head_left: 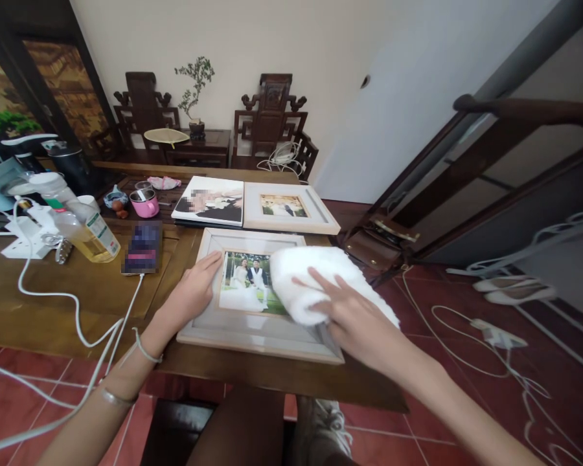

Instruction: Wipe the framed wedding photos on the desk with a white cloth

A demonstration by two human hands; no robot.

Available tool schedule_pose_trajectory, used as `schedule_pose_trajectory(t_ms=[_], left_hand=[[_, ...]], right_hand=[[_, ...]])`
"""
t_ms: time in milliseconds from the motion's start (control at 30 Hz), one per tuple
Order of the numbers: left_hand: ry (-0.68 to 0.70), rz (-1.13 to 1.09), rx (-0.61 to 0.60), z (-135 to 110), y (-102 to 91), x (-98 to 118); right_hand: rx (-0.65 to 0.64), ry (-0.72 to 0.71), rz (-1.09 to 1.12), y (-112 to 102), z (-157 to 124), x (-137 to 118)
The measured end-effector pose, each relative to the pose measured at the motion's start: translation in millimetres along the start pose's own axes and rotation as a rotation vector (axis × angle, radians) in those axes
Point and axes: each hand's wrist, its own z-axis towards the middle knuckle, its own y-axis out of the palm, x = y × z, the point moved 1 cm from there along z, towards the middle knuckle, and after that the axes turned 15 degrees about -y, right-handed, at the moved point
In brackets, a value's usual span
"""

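A pale picture frame with a photo of a couple lies face up near the table's front edge. My left hand holds its left side, fingers laid over the border. On the frame's right part is a bunched white fluffy towel, which covers the photo's right edge and some of the border. My right hand grips this towel from above, its fingers spread across the cloth. Just behind lie a second pale frame and a white-edged photo panel, side by side.
To the left on the wooden table are a charging phone, a bottle of yellow liquid, a pink cup and a power strip. White cables hang over the front edge. A wooden chair holding a brown bag stands right.
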Motion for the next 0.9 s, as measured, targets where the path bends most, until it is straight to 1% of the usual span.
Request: schedule_pose_trajectory(t_ms=[67,167,233,300,333,400,500,567,633,700,767,800,900], left_hand=[[-0.006,-0.006,0.004,0.2,-0.9,0.6],[-0.022,-0.016,0.002,0.5,-0.8,0.7],[-0.039,-0.023,0.01,0.4,-0.2,0.9],[-0.053,-0.025,0.024,0.4,0.7,1.4],[-0.056,-0.025,0.029,0.4,1.2,1.6],[-0.058,-0.024,0.036,0.5,2.4,1.7],[-0.063,-0.022,0.038,1.0,3.9,1.0],[-0.063,-0.017,0.028,1.3,4.3,0.9],[-0.062,-0.012,0.016,1.5,4.0,1.2],[-0.063,-0.008,0.013,1.5,3.3,1.6],[-0.06,-0.006,0.014,1.2,2.8,1.6],[-0.057,-0.005,0.015,1.0,2.7,1.4],[-0.044,-0.001,0.016,0.4,2.7,0.3]], right_hand=[[0.048,0.043,-0.043,3.9,18.0,22.3],[0.076,0.083,-0.095,5.8,49.6,50.6],[0.078,0.088,-0.117,5.9,63.5,59.3],[0.063,0.075,-0.124,6.2,65.1,56.1],[0.048,0.063,-0.119,6.3,60.8,50.0],[0.006,0.033,-0.09,5.9,43.1,30.1],[-0.054,-0.028,-0.01,1.4,3.5,-9.1],[-0.088,-0.079,0.05,-5.6,-21.6,-31.3],[-0.125,-0.121,0.098,-16.0,-37.3,-42.3],[-0.169,-0.134,0.15,-28.6,-38.1,-38.8],[-0.171,-0.11,0.176,-40.7,-21.7,-23.1],[-0.142,-0.086,0.162,-45.5,-7.4,-12.7],[0.035,-0.03,-0.011,-49.8,52.0,15.6]])
